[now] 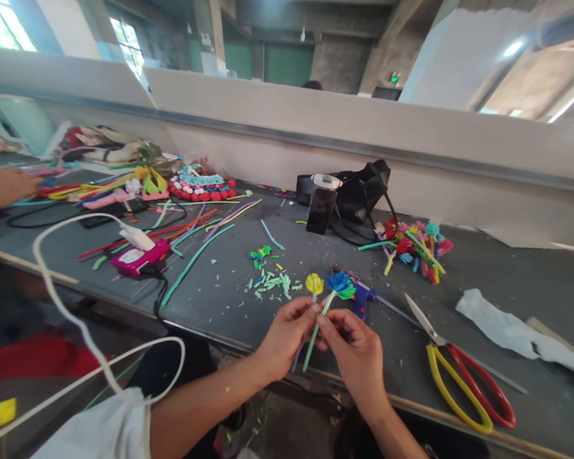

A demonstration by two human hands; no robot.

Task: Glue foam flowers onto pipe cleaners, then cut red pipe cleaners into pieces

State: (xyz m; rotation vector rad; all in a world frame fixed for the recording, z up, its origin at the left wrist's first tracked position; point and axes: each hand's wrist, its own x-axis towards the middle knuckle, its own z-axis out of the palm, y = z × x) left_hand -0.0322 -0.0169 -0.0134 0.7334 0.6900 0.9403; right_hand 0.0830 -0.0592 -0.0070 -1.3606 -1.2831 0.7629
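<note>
My left hand (pixel 285 336) and my right hand (pixel 355 351) meet over the near edge of the grey table (pixel 507 280). Both pinch thin stems together. One stem carries a yellow paper flower (pixel 314 283), the other a blue flower with green leaves (pixel 340 284). The green stem (pixel 310 347) slants down between my palms. Both hands have their fingers closed on the stems.
Scissors with yellow and red handles (pixel 463 376) lie to the right, a blue glue gun (pixel 363 297) just behind my hands. A pile of finished flowers (pixel 414 245), a black bag (pixel 358 194), a phone (pixel 321 210), green scraps (pixel 270 284), loose strips (pixel 196 252) and another person's hand (pixel 4 187) at far left.
</note>
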